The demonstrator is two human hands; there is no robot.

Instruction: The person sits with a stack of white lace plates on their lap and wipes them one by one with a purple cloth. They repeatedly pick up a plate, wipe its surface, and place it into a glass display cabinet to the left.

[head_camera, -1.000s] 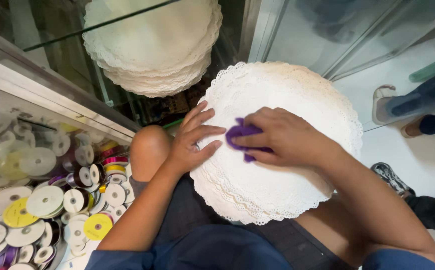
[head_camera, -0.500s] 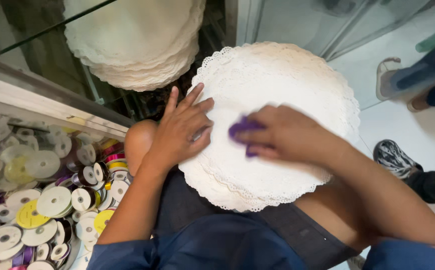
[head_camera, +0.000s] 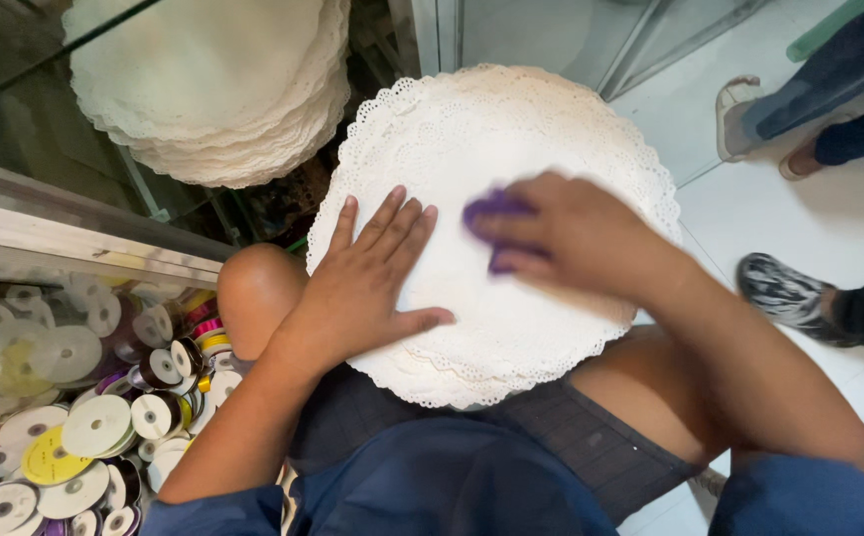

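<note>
A stack of round white lace-edged paper doilies (head_camera: 491, 129) rests on my lap. My left hand (head_camera: 362, 283) lies flat on its left part, fingers spread, holding nothing. My right hand (head_camera: 571, 233) is blurred and closed around a small purple object (head_camera: 491, 210), pressed against the top doily near its middle. What the purple object is cannot be told.
A second stack of the same doilies (head_camera: 223, 89) sits on a glass shelf at upper left. Several ribbon spools (head_camera: 94, 417) fill a bin at lower left. Other people's feet in shoes (head_camera: 799, 288) stand on the white floor at right.
My right hand with the purple object has slid across the top doily. My left hand has flattened and spread its fingers on the stack. The view has shifted slightly.
</note>
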